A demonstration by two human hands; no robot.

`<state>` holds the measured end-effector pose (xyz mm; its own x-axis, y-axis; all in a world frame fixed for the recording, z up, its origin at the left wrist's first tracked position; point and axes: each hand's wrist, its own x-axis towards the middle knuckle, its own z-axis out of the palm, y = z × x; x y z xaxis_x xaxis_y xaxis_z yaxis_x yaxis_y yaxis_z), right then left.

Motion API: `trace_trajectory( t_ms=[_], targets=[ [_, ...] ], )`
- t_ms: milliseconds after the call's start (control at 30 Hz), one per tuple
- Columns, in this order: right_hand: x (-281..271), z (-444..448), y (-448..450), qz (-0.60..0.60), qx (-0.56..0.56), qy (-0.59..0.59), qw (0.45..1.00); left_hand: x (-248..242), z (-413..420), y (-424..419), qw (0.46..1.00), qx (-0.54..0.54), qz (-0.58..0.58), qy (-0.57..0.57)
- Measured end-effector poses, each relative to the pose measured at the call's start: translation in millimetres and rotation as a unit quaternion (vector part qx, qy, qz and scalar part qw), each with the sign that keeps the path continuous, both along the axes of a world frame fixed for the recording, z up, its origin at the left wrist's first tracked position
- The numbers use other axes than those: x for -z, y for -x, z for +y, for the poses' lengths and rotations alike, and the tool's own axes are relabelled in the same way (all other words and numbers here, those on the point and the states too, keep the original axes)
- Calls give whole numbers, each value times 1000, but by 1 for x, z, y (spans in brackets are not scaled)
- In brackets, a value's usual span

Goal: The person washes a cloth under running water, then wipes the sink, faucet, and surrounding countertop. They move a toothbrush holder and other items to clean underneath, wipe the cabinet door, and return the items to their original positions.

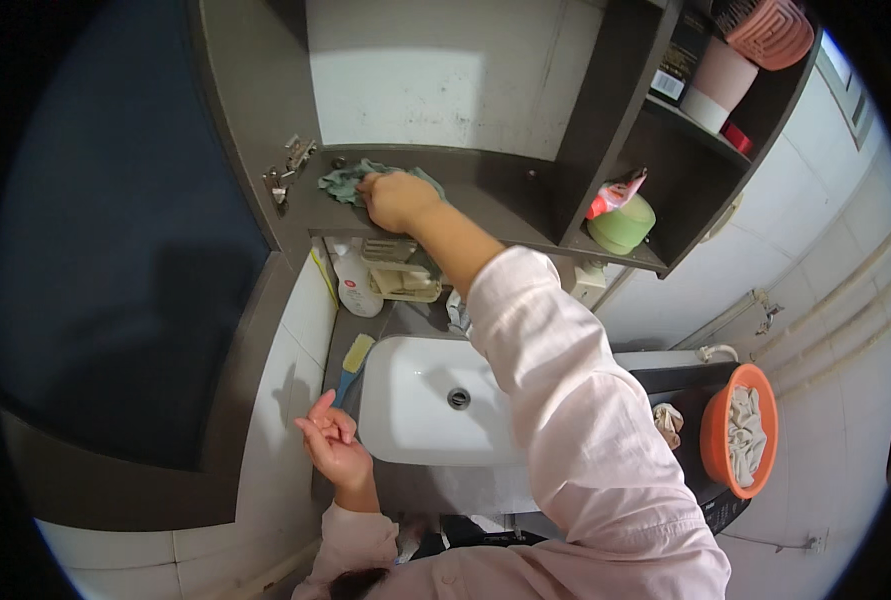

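My right hand [399,199] presses a crumpled grey-green cloth [344,182] onto the bottom board of a dark wall cabinet [490,191], close to its left side. Part of the cloth is hidden under the fingers. My left hand [334,442] is held in the air near the left wall, fingers apart and nothing in it. Below it and beyond, a white washbasin [408,420] with a metal drain [458,398] is set on the grey counter [445,487]. A blue-handled scrub brush [355,356] lies left of the basin.
The mirrored cabinet door [130,247] stands swung out at left on a metal hinge [288,172]. Right shelves hold a green round container [622,225], a tube [616,196] and a pink hairbrush [772,34]. A white bottle [357,285] stands under the cabinet. An orange basin [719,435] holds cloth.
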<state>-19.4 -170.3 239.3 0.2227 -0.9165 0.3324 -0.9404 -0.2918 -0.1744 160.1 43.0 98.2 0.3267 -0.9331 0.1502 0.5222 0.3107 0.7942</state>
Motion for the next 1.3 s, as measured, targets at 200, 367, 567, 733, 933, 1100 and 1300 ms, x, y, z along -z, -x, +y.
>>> trace_trajectory(
  t_ms=[200,367,567,733,933,1100,1300],
  targets=[
    [18,-34,-36,102,-78,42,991,4,6,-16,999,-44,-18,-24],
    [10,-3,21,-42,132,-49,989,2,13,-21,999,-28,0,-21],
    [-1,74,13,-464,107,126,870,-4,19,-39,1000,-4,6,9],
    [52,74,-134,-595,-166,64,784,4,24,-44,1000,-15,-3,-20],
    [86,62,-176,-706,-5,126,697,8,31,-51,999,-32,4,-34],
    [39,106,-127,-849,32,-11,527,1,29,-43,999,-29,6,-17],
    [7,41,-64,-174,59,337,923,-12,23,-29,999,-30,3,-13]
  ],
)
